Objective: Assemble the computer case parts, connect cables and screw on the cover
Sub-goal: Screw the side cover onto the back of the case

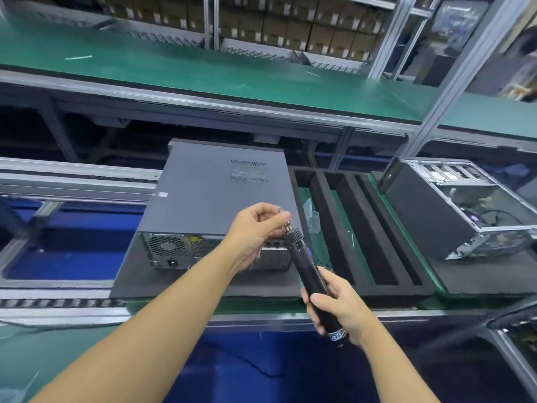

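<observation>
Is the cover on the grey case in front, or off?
On: the cover lies flat across the grey case, hiding its insides; the case at right shows open internals.

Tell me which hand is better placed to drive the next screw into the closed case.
Right. The right hand grips the black screwdriver, its tip over the rear of the closed case. The left hand pinches a small metal part at that tip, perhaps a screw.

The closed case sits on a pad in the middle. Right of it lies a tray with long slots. Further right sits an open case. A shelf runs behind them all, with boxes far behind it. Near, before the closed case, the right hand holds a screwdriver; the left hand pinches its tip.
</observation>
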A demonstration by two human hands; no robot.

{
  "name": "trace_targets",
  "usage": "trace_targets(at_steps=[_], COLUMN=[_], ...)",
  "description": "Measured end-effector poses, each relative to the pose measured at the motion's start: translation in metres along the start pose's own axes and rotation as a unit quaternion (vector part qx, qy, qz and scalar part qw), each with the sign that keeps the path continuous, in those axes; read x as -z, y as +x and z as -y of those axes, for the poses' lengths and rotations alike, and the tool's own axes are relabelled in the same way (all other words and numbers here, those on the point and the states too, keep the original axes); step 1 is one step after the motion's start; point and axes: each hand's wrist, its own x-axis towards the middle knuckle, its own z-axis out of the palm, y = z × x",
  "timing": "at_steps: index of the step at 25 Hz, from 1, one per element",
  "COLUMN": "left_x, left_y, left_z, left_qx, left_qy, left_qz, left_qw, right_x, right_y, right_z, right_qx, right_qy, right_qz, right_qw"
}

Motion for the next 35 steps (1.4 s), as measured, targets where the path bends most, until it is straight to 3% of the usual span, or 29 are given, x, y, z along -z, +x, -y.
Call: trace_targets(at_steps=[3,6,7,9,11,13,15,19,25,31,35], left_x=[0.039,0.101,0.126,0.175,0.213,0.227,0.228,0.221,0.217,0.215,0.214], left_y=[-0.026,-0.04,-0.04,-0.036,-0.026,-0.018,-0.012,-0.004,-0.002,-0.003,-0.003], left_z=[-0.007,-0.024,-0.033,-0.054,-0.065,-0.063,-0.049,-0.03,-0.023,-0.025,-0.026], left_qx=[0.036,0.017,-0.025,-0.109,-0.13,-0.107,-0.088,-0.123,-0.122,-0.103,-0.101], left_qy=[0.04,0.265,0.385,0.596,0.713,0.767,0.772,0.738,0.731,0.774,0.777], left_qz=[0.021,0.016,-0.022,-0.077,-0.005,0.093,0.113,-0.007,-0.04,-0.036,-0.033], left_qw=[0.998,0.964,0.922,0.792,0.689,0.625,0.619,0.663,0.67,0.624,0.62], right_x=[-0.048,-0.091,-0.103,-0.129,-0.154,-0.176,-0.193,-0.213,-0.222,-0.226,-0.23], right_y=[-0.012,-0.01,-0.007,-0.001,0.006,0.013,0.02,0.032,0.034,0.04,0.043], right_z=[-0.013,-0.026,-0.03,-0.039,-0.048,-0.055,-0.058,-0.058,-0.056,-0.048,-0.049], right_qx=[-0.006,-0.031,-0.042,-0.06,-0.067,-0.077,-0.088,-0.11,-0.122,-0.117,-0.122], right_qy=[0.019,0.006,-0.008,-0.021,-0.018,-0.016,-0.024,-0.035,-0.046,-0.042,-0.03], right_qz=[-0.004,-0.011,-0.018,-0.023,-0.018,-0.016,-0.016,-0.023,-0.041,-0.058,-0.067], right_qw=[1.0,0.999,0.999,0.998,0.997,0.997,0.996,0.993,0.991,0.991,0.99])
